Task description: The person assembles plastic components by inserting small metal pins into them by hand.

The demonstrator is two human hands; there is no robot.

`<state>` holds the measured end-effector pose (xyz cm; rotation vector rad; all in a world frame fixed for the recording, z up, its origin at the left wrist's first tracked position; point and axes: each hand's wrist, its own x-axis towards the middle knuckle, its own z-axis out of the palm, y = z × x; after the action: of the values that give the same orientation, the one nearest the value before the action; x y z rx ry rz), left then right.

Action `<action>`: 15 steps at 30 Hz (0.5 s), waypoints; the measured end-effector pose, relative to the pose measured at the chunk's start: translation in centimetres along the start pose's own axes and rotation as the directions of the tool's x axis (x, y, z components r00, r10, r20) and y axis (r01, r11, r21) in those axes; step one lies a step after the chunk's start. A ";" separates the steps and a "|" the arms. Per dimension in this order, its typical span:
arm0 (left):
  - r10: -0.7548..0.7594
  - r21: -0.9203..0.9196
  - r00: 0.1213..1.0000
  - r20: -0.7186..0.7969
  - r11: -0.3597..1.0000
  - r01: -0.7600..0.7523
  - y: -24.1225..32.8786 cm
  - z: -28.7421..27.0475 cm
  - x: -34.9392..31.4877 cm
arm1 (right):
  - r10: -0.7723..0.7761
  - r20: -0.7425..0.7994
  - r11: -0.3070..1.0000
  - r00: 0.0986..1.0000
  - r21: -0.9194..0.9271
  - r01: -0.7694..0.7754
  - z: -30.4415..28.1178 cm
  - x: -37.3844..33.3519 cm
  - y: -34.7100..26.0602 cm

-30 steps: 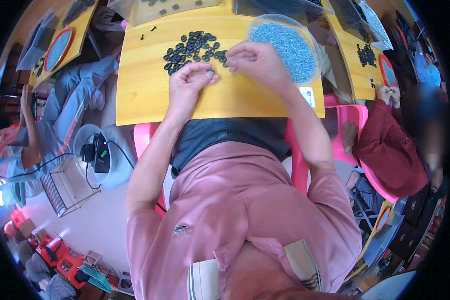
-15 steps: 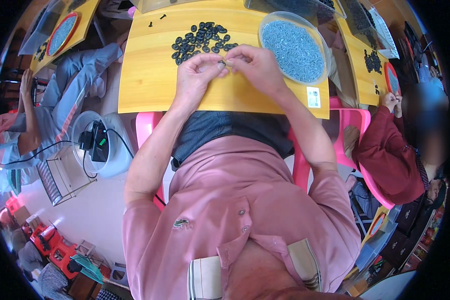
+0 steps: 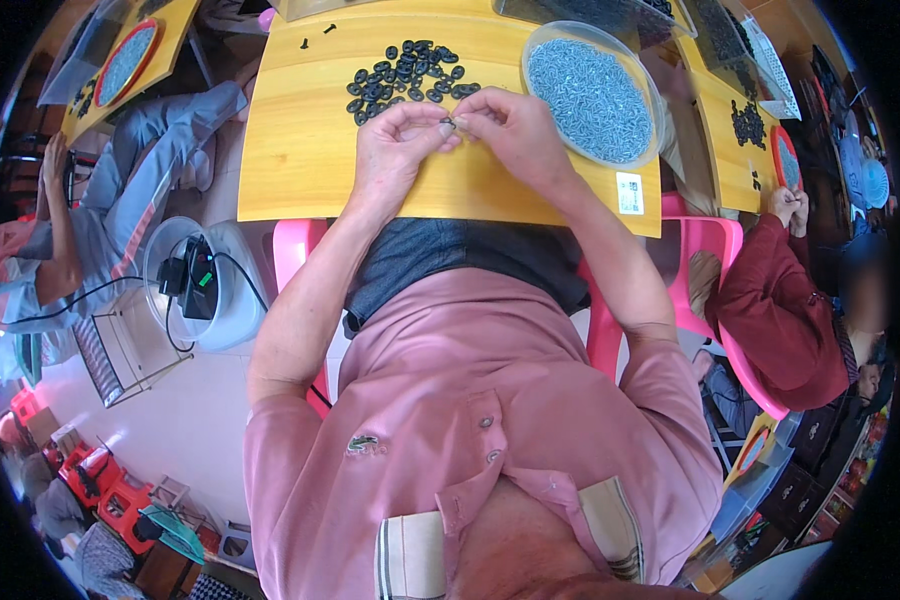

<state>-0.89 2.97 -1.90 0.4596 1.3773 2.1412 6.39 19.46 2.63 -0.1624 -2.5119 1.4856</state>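
Left hand pinches a small dark piece between thumb and fingertips. Right hand meets it, fingertips together, their contents indeterminable; the opposed hold presumably steadies it. Black oval pieces lie just beyond, apparently for easy reach; a clear round tub of metal pins stands right.

Holds left hand and right hand close together near twelve o'clock, with curled fingers and inward-turned thumbs; slants the bare left forearm up from eight, the bare right forearm from four.
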 end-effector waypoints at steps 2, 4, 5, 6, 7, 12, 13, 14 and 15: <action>-0.017 0.005 1.000 -0.015 1.000 0.017 0.0 0.0 0.0 | 0.031 0.028 0.998 0.999 -0.056 -0.029 -0.2 0.0 -0.4; -0.016 0.019 0.999 -0.028 1.000 0.017 0.1 0.2 -0.1 | 0.017 0.018 0.998 1.000 -0.056 -0.016 -0.1 -0.1 -0.3; -0.016 0.034 0.999 -0.040 0.999 0.017 0.1 0.3 -0.2 | 0.003 0.006 0.998 1.000 -0.056 -0.003 -0.1 -0.1 -0.3; -0.016 0.033 0.999 -0.041 0.999 0.017 0.3 0.4 -0.2 | 0.004 0.007 0.998 1.000 -0.056 -0.003 -0.1 -0.1 -0.4; -0.019 0.060 0.999 -0.051 0.998 0.022 0.5 0.5 -0.3 | 0.021 0.017 0.998 1.000 -0.064 -0.020 -0.1 -0.1 -0.5; -0.014 0.131 0.998 -0.068 0.991 0.023 0.6 0.8 -0.5 | 0.040 0.022 0.997 0.999 -0.073 -0.039 0.1 -0.2 -0.3; -0.016 0.152 0.997 -0.073 0.988 0.027 0.8 0.9 -0.5 | 0.044 0.022 0.998 0.999 -0.036 -0.043 0.1 -0.2 -0.2; -0.018 0.173 0.997 -0.078 0.984 0.032 0.8 1.0 -0.5 | 0.048 0.023 0.999 0.999 0.001 -0.048 0.1 -0.2 -0.1; -0.018 0.173 0.997 -0.076 0.984 0.031 0.7 0.9 -0.4 | 0.047 0.021 0.999 0.999 0.001 -0.047 0.0 -0.1 0.1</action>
<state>-0.24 3.13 -0.90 0.4308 1.6124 2.0453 6.51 19.48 2.58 -0.2088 -2.5402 1.5146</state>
